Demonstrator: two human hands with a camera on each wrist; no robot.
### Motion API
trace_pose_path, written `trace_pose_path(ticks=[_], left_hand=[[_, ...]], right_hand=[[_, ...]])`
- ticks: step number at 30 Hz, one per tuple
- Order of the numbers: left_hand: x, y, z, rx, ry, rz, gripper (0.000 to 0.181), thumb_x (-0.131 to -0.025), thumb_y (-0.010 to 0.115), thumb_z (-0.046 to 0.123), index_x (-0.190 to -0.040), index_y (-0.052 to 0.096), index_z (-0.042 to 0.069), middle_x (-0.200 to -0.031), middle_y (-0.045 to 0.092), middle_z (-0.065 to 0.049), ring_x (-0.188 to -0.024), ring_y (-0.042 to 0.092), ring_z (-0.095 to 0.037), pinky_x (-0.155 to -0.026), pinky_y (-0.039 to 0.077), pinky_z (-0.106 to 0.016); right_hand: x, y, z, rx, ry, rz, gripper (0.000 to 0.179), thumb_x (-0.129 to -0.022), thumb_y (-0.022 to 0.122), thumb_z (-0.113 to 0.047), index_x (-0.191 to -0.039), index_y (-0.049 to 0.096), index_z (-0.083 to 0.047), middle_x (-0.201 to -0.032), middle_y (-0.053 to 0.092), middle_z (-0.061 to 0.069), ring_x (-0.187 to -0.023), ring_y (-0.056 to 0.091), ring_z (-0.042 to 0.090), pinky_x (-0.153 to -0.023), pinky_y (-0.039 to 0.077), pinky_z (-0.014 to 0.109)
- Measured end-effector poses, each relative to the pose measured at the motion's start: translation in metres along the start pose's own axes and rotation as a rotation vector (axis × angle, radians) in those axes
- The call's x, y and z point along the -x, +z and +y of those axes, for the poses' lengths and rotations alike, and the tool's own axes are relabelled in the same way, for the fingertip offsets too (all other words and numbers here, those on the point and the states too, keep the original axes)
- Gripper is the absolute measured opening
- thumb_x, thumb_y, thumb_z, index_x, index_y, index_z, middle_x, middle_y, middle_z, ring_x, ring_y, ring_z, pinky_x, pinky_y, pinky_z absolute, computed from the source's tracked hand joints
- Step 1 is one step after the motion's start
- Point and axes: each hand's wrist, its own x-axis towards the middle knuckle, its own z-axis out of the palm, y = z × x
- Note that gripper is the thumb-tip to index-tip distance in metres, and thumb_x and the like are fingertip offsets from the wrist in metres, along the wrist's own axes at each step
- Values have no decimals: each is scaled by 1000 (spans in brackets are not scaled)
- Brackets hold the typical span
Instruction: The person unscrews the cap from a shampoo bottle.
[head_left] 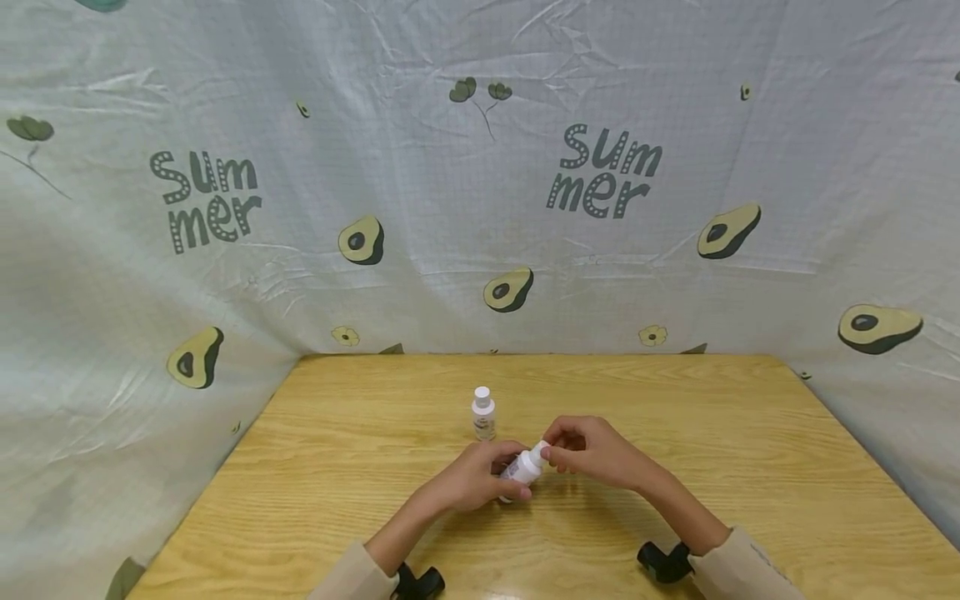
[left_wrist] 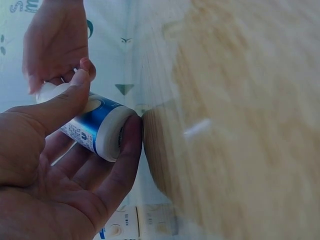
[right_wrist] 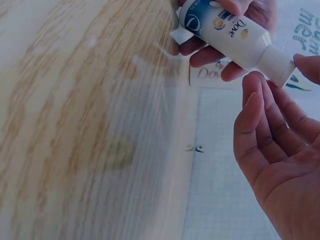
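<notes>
My left hand grips a small white Dove bottle, tilted with its cap end up and to the right. In the right wrist view the bottle shows a blue band toward its base and a Dove logo near the shoulder. At its white cap, my right hand pinches with thumb and fingertips. The left wrist view shows the bottle's base between the left thumb and fingers, low over the table. Just behind the left hand, a second white bottle stands upright with its cap on.
The hands work over a glossy wooden table. A pale curtain printed with avocados and lettering hangs behind it and along both sides. Black wrist devices sit by the beige sleeves.
</notes>
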Motion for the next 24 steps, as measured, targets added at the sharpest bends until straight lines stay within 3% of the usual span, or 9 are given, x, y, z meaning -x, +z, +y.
trace_pose_path(ticks=[4, 11, 19, 24], left_hand=[[0, 0, 2, -20, 3, 3, 37, -91, 79, 21, -127, 70, 16, -116, 72, -2, -102, 69, -9, -85, 53, -23], [2, 1, 4, 92, -51, -18, 36, -92, 78, 15, -127, 68, 15, -113, 71, -6, -96, 70, -12, -63, 61, -31], [4, 3, 6, 135, -76, -19, 38, -91, 79, 13, -127, 68, 15, -113, 70, -6, -99, 70, -14, -65, 62, -31], [2, 2, 5, 126, -72, -22, 38, -91, 79, 14, -128, 68, 16, -114, 70, -6, -100, 70, -14, -66, 62, -30]], right_hand=[[-1, 1, 0, 6, 22, 16, 22, -102, 67, -29, -106, 69, -8, -88, 71, 12, -74, 69, 30, -64, 57, 31], [-2, 2, 4, 10, 16, 9, 21, -103, 66, -28, -101, 70, -7, -88, 71, 9, -74, 69, 30, -64, 58, 34], [-2, 3, 3, -2, 25, -10, 19, -103, 65, -29, -106, 69, -11, -90, 71, 3, -77, 70, 31, -64, 56, 28], [-2, 2, 3, -3, 8, -6, 18, -103, 66, -27, -107, 69, -10, -91, 71, 8, -77, 70, 32, -64, 56, 28]])
